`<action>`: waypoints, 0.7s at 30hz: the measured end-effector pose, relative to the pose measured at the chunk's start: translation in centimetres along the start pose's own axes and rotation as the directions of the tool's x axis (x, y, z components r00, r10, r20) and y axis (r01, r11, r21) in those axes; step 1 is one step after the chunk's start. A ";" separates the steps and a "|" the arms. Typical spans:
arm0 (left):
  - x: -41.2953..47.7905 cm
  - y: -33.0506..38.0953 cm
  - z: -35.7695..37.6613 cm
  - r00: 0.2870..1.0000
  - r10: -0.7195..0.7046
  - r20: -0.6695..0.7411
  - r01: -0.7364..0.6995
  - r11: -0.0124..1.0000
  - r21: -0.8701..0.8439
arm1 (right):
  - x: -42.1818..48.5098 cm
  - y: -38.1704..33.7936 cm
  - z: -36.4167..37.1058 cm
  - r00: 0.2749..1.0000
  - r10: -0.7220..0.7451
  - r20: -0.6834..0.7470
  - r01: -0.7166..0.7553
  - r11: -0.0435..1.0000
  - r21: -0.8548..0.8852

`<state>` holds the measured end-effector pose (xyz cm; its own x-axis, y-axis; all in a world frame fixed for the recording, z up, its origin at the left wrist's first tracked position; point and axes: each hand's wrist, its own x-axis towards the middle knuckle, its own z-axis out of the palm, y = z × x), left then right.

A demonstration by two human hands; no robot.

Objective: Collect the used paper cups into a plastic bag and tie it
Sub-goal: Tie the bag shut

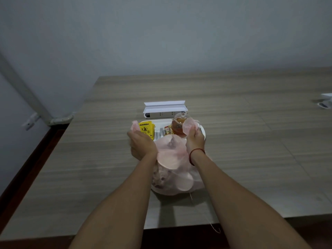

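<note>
Hands, left (pixel 142 144) and right (pixel 195 141), grip plastic bag (pixel 170 186) (yellow box (pixel 146 128) reads "sunshine").

Two hands are working, the left hand (pixel 142 142) and the right hand (pixel 195 141). Each is gripping one of the two handles (pixel 189 125) of the one pink plastic bag (pixel 197 180) sagging between the forearms. Inside it at least three paper cups (pixel 166 158) are showing, but an exact count is not possible. Just beyond the hands, one white tray (pixel 161 122) is carrying one yellow tea box (pixel 146 129), one glass teapot (pixel 177 125) and a row of sachets (pixel 162 132) too small to count. Farther beyond, one white power strip (pixel 161 115) is lying. One red bracelet (pixel 196 150) is circling the right wrist.
</note>
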<state>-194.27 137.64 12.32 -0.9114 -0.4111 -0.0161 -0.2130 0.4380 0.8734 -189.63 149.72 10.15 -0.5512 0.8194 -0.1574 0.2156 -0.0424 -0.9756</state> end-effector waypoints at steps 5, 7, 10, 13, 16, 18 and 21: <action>-1.0 -0.3 1.1 0.982 0.160 0.105 -0.166 0.985 0.054 | -1.2 -0.5 1.6 0.976 0.179 0.122 -0.180 0.984 -0.002; -1.4 0.2 1.7 0.956 0.208 0.209 -0.204 0.978 -0.038 | -1.1 -0.5 2.3 0.978 0.075 0.195 -0.057 0.993 -0.101; -2.1 0.7 2.0 0.877 0.285 0.387 -0.228 0.956 -0.187 | -0.9 -0.3 2.4 0.957 -0.027 0.290 0.065 0.990 -0.121; -1.6 0.4 2.7 0.772 0.255 0.582 -0.185 0.967 -0.177 | -0.4 -0.2 1.3 0.951 0.023 0.309 -0.002 0.998 -0.067; -1.2 1.0 2.3 0.741 0.169 0.650 -0.020 0.973 -0.231 | -0.2 -0.4 0.6 0.945 0.046 0.325 -0.043 0.999 -0.014; -1.2 1.6 2.0 0.691 0.114 0.714 0.121 0.955 -0.270 | 0.1 -0.5 0.4 0.938 0.048 0.343 -0.066 0.997 0.042; -1.2 1.7 2.3 0.685 0.090 0.723 0.202 0.930 -0.307 | 0.1 -0.6 0.2 0.924 0.059 0.379 -0.082 0.996 0.043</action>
<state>-194.36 140.71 12.75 -0.8979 0.3360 -0.2845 -0.2743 0.0784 0.9584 -189.97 149.70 10.73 -0.8016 0.5377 -0.2614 0.2253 -0.1333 -0.9651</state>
